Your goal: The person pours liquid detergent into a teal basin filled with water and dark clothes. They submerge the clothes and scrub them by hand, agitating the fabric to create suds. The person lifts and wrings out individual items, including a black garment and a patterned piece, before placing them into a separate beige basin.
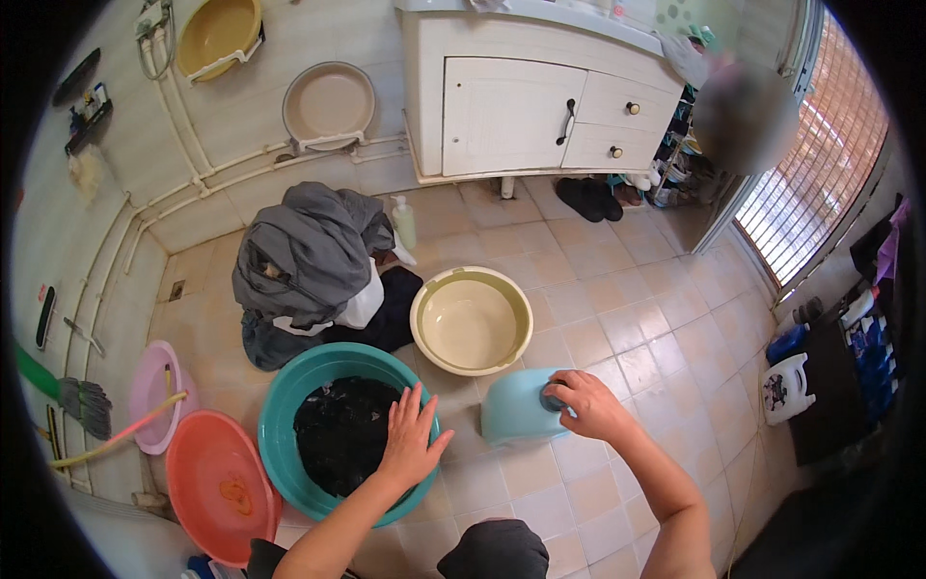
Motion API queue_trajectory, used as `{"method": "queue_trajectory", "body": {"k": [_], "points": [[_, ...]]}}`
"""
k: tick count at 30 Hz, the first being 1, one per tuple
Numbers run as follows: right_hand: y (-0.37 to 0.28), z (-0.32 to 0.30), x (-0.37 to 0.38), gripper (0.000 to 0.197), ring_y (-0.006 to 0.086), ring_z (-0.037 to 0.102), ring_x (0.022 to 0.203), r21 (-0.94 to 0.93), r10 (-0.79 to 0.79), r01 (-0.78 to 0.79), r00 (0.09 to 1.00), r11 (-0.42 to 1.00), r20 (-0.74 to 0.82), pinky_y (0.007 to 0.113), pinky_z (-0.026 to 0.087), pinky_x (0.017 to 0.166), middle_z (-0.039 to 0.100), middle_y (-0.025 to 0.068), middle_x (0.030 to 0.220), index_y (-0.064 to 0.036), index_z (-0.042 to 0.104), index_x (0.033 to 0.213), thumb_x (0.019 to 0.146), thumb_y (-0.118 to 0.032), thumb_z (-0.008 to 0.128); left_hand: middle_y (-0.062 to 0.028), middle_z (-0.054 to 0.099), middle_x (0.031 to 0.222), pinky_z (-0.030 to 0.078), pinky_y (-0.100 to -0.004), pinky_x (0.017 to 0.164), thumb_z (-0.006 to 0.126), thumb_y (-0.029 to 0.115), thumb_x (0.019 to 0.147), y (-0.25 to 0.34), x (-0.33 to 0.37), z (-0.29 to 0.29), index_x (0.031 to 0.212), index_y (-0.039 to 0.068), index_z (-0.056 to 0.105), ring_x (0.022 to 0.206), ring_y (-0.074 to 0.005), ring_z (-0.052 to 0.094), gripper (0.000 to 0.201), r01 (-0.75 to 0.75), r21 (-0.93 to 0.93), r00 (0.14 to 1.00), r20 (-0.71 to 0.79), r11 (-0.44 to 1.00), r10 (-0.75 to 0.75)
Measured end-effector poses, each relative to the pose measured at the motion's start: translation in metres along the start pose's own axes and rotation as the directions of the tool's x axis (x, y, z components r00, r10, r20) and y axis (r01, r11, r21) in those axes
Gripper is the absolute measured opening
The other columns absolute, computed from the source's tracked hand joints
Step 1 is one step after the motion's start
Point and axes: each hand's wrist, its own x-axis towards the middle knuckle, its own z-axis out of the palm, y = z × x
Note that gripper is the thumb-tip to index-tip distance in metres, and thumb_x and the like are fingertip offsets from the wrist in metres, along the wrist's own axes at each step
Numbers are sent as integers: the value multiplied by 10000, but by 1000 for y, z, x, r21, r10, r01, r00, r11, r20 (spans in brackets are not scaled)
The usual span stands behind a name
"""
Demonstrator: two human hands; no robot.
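Note:
My left hand [415, 437] lies with its fingers spread over the right side of a teal basin [278, 410], near the rim. Dark cloth [342, 429] sits wet in that basin. Pinched in my right hand [582, 405] is the dark cap [552, 396] of a light-blue plastic jug [516, 410], which stands on the floor. Just beyond the jug is a cream basin [470, 323] with an olive rim band. A heap of grey clothes [309, 256] rests on the floor behind the teal basin.
On the left stand an orange basin [207, 482] and a pink basin [154, 396], with a hose [135, 439] across them. A pump bottle [403, 222] is beside the clothes. A white cabinet [511, 116] lines the back; a white jug [789, 389] stands at right.

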Motion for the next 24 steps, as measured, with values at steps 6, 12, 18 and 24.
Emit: {"method": "queue_trajectory", "body": {"k": [6,12,18,24], "points": [[-9,-3,-2,419,286,559,904,-11,486,-488,865,873,123,371,465,772,554,105,982,-101,549,1062,682,-217,680,-245,226,1400,182,-500,1050,574,311,829,9,5,25,1283,9,385,1288,-406,230,577,-60,5,998,-8,998,60],[-6,-13,-3,426,279,568,890,95,357,-356,934,930,4,373,486,743,565,106,977,-84,560,1082,680,-173,670,-237,203,1413,181,-485,1056,577,308,825,28,26,41,1307,11,365,1294,-395,226,605,-126,-14,992,28,992,127],[11,2,-3,428,291,573,852,16,139,-140,988,990,62,376,496,712,561,124,954,-51,562,995,690,-315,704,-228,190,1420,178,-499,1053,612,334,797,40,46,48,1322,20,341,1304,-390,210,670,-166,-12,986,28,986,166],[-10,-1,7,385,287,555,925,-34,497,-500,849,865,179,375,490,739,570,96,995,-56,558,1005,689,-220,703,-218,179,1427,171,-506,1057,645,424,751,48,58,62,1346,21,293,1314,-381,198,801,-170,-18,983,67,985,170]]}}
